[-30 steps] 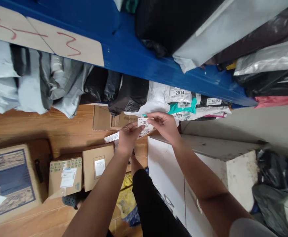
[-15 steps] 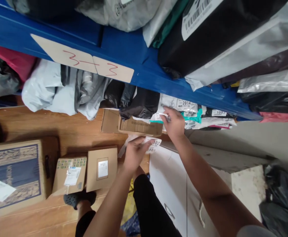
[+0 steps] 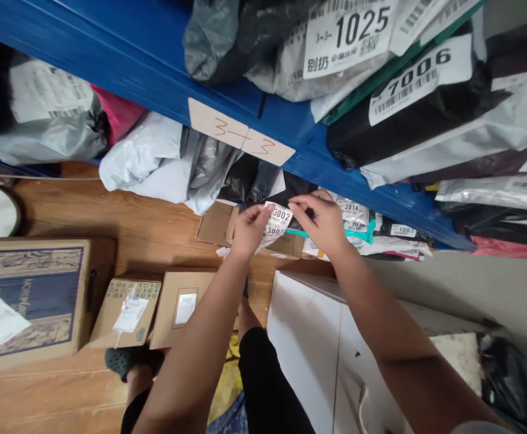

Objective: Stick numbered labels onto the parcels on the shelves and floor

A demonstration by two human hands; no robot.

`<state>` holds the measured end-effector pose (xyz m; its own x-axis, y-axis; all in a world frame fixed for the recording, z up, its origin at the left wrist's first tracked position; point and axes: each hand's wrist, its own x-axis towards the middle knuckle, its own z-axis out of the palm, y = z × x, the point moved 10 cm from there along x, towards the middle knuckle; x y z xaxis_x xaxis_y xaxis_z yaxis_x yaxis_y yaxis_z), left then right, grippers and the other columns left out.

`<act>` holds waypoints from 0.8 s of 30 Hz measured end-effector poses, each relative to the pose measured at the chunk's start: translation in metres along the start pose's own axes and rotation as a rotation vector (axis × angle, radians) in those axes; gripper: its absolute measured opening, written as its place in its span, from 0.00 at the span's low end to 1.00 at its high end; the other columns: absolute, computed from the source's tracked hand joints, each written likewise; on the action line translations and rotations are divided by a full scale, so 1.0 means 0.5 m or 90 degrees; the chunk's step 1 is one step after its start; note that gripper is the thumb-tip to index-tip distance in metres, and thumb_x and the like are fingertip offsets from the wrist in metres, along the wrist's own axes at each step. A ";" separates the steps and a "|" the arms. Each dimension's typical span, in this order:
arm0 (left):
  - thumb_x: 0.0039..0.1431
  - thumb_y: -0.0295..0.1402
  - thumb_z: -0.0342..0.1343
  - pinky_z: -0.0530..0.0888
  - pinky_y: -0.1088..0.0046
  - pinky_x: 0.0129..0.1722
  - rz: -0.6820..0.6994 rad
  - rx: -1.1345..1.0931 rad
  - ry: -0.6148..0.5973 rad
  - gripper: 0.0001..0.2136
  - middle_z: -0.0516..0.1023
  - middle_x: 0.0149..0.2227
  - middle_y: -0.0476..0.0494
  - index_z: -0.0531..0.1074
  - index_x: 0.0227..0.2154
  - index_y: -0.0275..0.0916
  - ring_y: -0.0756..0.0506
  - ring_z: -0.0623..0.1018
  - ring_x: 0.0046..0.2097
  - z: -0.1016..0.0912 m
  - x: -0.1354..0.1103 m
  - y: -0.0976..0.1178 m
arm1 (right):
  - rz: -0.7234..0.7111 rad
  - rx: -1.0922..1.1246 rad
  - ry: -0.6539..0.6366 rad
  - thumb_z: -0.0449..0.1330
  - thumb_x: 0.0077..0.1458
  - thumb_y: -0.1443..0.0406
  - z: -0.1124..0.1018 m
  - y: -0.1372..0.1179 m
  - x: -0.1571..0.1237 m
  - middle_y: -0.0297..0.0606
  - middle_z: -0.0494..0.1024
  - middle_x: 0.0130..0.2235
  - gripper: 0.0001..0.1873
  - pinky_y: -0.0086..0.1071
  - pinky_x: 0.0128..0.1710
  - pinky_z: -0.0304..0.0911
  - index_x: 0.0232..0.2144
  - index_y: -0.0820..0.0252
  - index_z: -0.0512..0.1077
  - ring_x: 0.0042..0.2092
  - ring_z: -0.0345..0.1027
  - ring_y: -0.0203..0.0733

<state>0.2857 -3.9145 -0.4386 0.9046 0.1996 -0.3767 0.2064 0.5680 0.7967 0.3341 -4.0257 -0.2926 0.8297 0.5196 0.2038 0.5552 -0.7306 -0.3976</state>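
Note:
My left hand point(image 3: 250, 228) pinches a strip of white number labels point(image 3: 277, 224), printed 3002 and 3003, between thumb and fingers. At the strip's upper right edge, the bent fingertips of my right hand point(image 3: 321, 216) close on its corner. Both hands are just below the blue shelf edge point(image 3: 155, 99). Behind them lies a black parcel point(image 3: 296, 185), partly covered by the hands and labels. Right of my right hand, bagged parcels carry labels, one a white label reading 2014 point(image 3: 352, 208).
A card marked 3-3 point(image 3: 240, 132) is fixed to the shelf edge. Bagged parcels, one a black parcel labelled 7006 point(image 3: 408, 108), fill the shelf above. Cardboard boxes point(image 3: 125, 313) stand on the wooden floor point(image 3: 64, 205) at left. A white cabinet point(image 3: 306, 337) is at lower right.
My right hand has come off the black parcel, where it held a label's edge, to the strip. My left hand has raised the strip. The view has shifted, showing more upper-shelf labels.

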 end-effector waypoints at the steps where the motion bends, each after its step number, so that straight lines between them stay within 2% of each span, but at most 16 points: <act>1: 0.49 0.45 0.64 0.66 0.80 0.25 0.001 -0.011 0.007 0.15 0.75 0.23 0.51 0.77 0.27 0.35 0.54 0.69 0.24 0.006 0.004 -0.007 | 0.012 0.011 0.010 0.56 0.62 0.59 -0.002 0.003 0.001 0.34 0.77 0.28 0.11 0.37 0.45 0.65 0.39 0.57 0.76 0.39 0.69 0.43; 4: 0.50 0.45 0.63 0.62 0.80 0.23 0.004 -0.054 0.029 0.16 0.70 0.19 0.54 0.73 0.22 0.35 0.55 0.65 0.22 0.031 0.014 -0.029 | 0.037 0.010 0.022 0.60 0.59 0.57 -0.001 -0.002 0.006 0.34 0.75 0.27 0.12 0.35 0.42 0.64 0.30 0.57 0.76 0.36 0.69 0.42; 6: 0.51 0.44 0.62 0.62 0.80 0.23 0.013 -0.085 0.055 0.17 0.68 0.18 0.54 0.71 0.19 0.35 0.55 0.64 0.22 0.043 0.016 -0.039 | 0.038 -0.030 0.015 0.62 0.57 0.58 0.005 -0.009 0.010 0.34 0.75 0.27 0.10 0.37 0.43 0.64 0.32 0.57 0.77 0.35 0.69 0.43; 8: 0.52 0.43 0.62 0.64 0.80 0.25 0.029 -0.119 0.091 0.16 0.69 0.19 0.53 0.72 0.20 0.34 0.55 0.66 0.23 0.047 0.013 -0.044 | 0.039 -0.094 0.008 0.63 0.55 0.59 0.010 -0.010 0.015 0.36 0.76 0.29 0.11 0.40 0.45 0.62 0.38 0.59 0.77 0.36 0.69 0.45; 10: 0.53 0.42 0.62 0.67 0.79 0.29 0.046 -0.162 0.098 0.13 0.75 0.24 0.51 0.77 0.27 0.35 0.53 0.70 0.26 0.052 0.010 -0.044 | 0.062 -0.123 0.005 0.62 0.55 0.60 0.010 -0.001 0.017 0.38 0.77 0.31 0.13 0.41 0.45 0.62 0.41 0.60 0.77 0.37 0.70 0.46; 12: 0.52 0.41 0.63 0.70 0.77 0.33 0.050 -0.210 0.064 0.14 0.79 0.31 0.48 0.79 0.36 0.36 0.51 0.74 0.30 0.064 0.008 -0.044 | 0.096 -0.093 -0.008 0.62 0.55 0.59 0.013 0.012 0.018 0.37 0.77 0.31 0.12 0.38 0.42 0.63 0.38 0.60 0.78 0.35 0.70 0.45; 14: 0.51 0.41 0.64 0.72 0.75 0.35 0.038 -0.247 0.034 0.16 0.80 0.33 0.46 0.78 0.39 0.36 0.50 0.75 0.32 0.073 0.009 -0.048 | 0.125 -0.045 -0.010 0.62 0.54 0.59 0.017 0.020 0.018 0.35 0.76 0.29 0.11 0.35 0.38 0.63 0.35 0.59 0.78 0.32 0.69 0.41; 16: 0.50 0.42 0.64 0.71 0.75 0.33 0.034 -0.237 0.048 0.15 0.79 0.30 0.47 0.78 0.35 0.35 0.50 0.74 0.30 0.068 0.011 -0.051 | 0.137 -0.033 0.019 0.62 0.54 0.59 0.016 0.022 0.018 0.33 0.74 0.27 0.11 0.33 0.36 0.63 0.35 0.59 0.78 0.29 0.67 0.39; 20: 0.51 0.46 0.61 0.67 0.77 0.28 0.026 -0.087 0.153 0.17 0.74 0.23 0.49 0.73 0.23 0.35 0.51 0.70 0.27 0.034 0.009 -0.053 | 0.112 -0.125 0.078 0.62 0.53 0.58 0.020 0.013 0.021 0.36 0.74 0.26 0.11 0.37 0.40 0.62 0.30 0.59 0.79 0.32 0.66 0.44; 22: 0.49 0.48 0.62 0.67 0.77 0.28 -0.021 -0.086 0.145 0.18 0.74 0.23 0.49 0.74 0.24 0.35 0.51 0.70 0.27 0.035 0.007 -0.069 | 0.104 -0.164 0.084 0.62 0.52 0.58 0.029 0.011 0.023 0.38 0.74 0.26 0.11 0.39 0.42 0.62 0.29 0.58 0.80 0.33 0.66 0.46; 24: 0.46 0.50 0.64 0.68 0.77 0.28 -0.070 -0.133 0.102 0.20 0.76 0.25 0.48 0.75 0.27 0.35 0.50 0.72 0.27 0.050 0.002 -0.089 | 0.112 -0.177 0.084 0.61 0.53 0.58 0.037 0.014 0.022 0.39 0.74 0.26 0.11 0.40 0.42 0.63 0.29 0.58 0.80 0.34 0.66 0.47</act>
<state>0.2869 -3.9597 -0.4624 0.8072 0.2418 -0.5385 0.2039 0.7419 0.6387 0.3461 -4.0171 -0.3096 0.9041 0.3267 0.2753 0.3828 -0.9057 -0.1822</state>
